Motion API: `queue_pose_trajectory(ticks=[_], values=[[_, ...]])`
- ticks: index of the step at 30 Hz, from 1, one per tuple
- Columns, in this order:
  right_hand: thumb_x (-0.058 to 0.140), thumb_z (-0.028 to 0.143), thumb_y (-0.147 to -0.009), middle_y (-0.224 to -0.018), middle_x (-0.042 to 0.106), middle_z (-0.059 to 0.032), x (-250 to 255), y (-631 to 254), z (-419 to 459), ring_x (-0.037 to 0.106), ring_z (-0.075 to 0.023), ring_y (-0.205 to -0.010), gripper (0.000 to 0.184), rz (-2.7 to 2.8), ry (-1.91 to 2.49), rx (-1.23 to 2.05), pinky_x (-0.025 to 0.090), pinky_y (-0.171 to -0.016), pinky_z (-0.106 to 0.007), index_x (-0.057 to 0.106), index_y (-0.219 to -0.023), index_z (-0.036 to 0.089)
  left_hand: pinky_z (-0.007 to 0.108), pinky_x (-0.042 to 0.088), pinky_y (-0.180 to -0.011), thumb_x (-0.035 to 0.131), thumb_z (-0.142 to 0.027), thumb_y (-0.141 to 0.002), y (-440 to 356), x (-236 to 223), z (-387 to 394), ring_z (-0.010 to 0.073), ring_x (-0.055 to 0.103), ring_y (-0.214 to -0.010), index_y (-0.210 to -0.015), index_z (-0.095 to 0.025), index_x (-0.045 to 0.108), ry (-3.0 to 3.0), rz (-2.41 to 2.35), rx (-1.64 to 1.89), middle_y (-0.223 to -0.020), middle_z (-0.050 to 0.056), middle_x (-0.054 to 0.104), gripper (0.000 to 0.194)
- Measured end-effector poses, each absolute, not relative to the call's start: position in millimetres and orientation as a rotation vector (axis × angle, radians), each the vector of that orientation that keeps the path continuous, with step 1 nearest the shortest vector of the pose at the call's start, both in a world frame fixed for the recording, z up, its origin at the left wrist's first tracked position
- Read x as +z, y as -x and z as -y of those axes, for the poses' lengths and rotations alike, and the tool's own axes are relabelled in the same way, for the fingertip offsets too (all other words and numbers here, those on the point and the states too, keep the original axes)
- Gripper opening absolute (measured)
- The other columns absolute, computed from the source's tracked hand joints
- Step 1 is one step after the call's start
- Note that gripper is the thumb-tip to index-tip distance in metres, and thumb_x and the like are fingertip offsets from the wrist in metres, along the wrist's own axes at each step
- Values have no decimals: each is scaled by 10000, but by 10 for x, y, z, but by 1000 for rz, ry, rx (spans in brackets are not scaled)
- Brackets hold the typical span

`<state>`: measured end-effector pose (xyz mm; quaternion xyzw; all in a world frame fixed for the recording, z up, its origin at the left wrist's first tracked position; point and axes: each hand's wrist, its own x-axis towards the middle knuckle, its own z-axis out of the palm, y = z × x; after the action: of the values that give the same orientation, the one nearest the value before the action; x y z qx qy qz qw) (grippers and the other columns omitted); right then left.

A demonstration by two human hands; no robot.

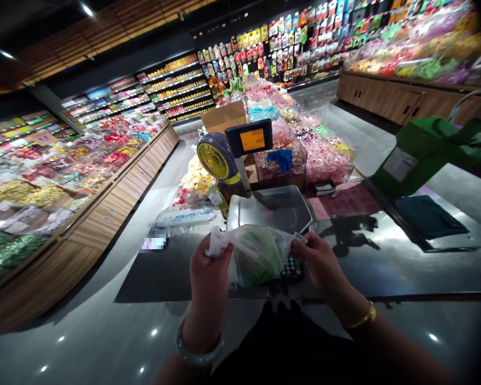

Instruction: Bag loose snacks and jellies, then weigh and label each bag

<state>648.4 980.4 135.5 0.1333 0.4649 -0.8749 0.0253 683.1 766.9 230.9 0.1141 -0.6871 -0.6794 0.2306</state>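
Between my two hands a clear plastic bag (pixel 256 251) is stretched, with something green showing through it. My left hand (pixel 211 264) is closed on the bag's bunched left end. At the opposite end, my right hand (pixel 318 260) pinches a corner of the plastic. Just behind the bag stands a weighing scale (pixel 282 206) with a metal pan; its raised display (pixel 251 140) glows orange. Part of the scale's keypad (pixel 292 266) shows below my right hand, and the bag covers the rest. What the green content is, I cannot make out.
A yellow-and-grey fan (pixel 215 159) stands behind the counter (pixel 176 270). Flat plastic bags (pixel 184 216) lie at the left. To the right are a green machine (pixel 409 152) and a dark flat pad (pixel 431 215). Bins of wrapped sweets (pixel 328 160) fill the space beyond.
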Motion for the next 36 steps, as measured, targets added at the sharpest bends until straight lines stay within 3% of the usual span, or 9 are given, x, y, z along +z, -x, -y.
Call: queue_pose_trajectory(ticks=[5, 11, 15, 19, 21, 24, 28, 33, 36], values=[[911, 400, -630, -670, 620, 53, 1256, -6481, -9771, 603, -129, -642, 429, -1556, -412, -2747, 528, -668, -285, 531, -699, 213, 237, 476, -655, 820, -279, -720, -6883, 2285, -7719, 138, 592, -673, -872, -172, 754, -316, 1931, -1872, -721, -8, 701, 197], [888, 400, -673, -749, 667, 67, 1145, -6434, -9791, 635, -143, -684, 613, -1810, -485, -2775, 518, -694, -282, 511, -1137, 265, 267, 503, -736, 795, -259, -700, -6935, 2309, -7800, 168, 641, -748, -905, -179, 752, -385, 1914, -1906, -799, 17, 732, 225], [756, 439, -812, -1065, 683, -52, 1179, -6520, -9953, 667, -217, -958, 504, -2167, -372, -2700, 542, -867, -404, 512, -1205, 238, 238, 462, -647, 774, -247, -690, -6915, 2354, -7802, 138, 574, -670, -816, -177, 698, -386, 1909, -1809, -708, -15, 662, 163], [672, 371, -873, -1290, 624, -119, 1628, -6606, -9927, 575, -296, -1224, 361, -2969, 266, -2214, 423, -1080, -519, 611, -1201, 232, 215, 370, -550, 752, -208, -672, -6905, 2372, -7792, 106, 453, -586, -682, -193, 576, -289, 2052, -1710, -602, -65, 519, 177], [660, 361, -878, -1279, 666, -106, 1912, -6594, -9718, 590, -297, -1230, 357, -2845, 807, -1951, 429, -1083, -492, 639, -1220, 258, 217, 351, -545, 735, -182, -673, -6922, 2351, -7781, 105, 432, -588, -667, -202, 523, -271, 2124, -1697, -599, -72, 492, 213], [706, 375, -823, -1221, 718, -100, 2178, -6524, -9277, 654, -296, -1135, 460, -2429, 973, -1769, 498, -982, -440, 632, -1255, 235, 221, 380, -586, 713, -111, -640, -6988, 2302, -7721, 117, 469, -645, -748, -205, 542, -293, 2117, -1791, -667, -65, 541, 224], [688, 363, -810, -844, 726, -29, 2175, -6453, -8883, 654, -225, -833, 158, -2207, 750, -1811, 501, -789, -343, 673, -840, 209, 230, 447, -694, 746, -90, -669, -7175, 2321, -7532, 130, 562, -766, -1002, -220, 588, -333, 1912, -2117, -869, -27, 643, 391], [714, 525, -798, -737, 619, 9, 2146, -6615, -8685, 540, -163, -684, 321, -1746, 513, -2107, 448, -629, -270, 598, -782, 227, 273, 497, -736, 815, -173, -716, -7485, 2407, -7204, 154, 633, -802, -1343, -261, 523, -359, 1475, -2505, -972, 27, 686, 697], [730, 582, -777, -718, 585, 17, 2217, -6781, -8525, 500, -146, -642, 386, -1542, 457, -2108, 424, -587, -253, 568, -781, 232, 277, 490, -713, 880, -243, -666, -7651, 2338, -6984, 163, 635, -754, -1288, -222, 596, -452, 1536, -2486, -899, 31, 707, 684]])
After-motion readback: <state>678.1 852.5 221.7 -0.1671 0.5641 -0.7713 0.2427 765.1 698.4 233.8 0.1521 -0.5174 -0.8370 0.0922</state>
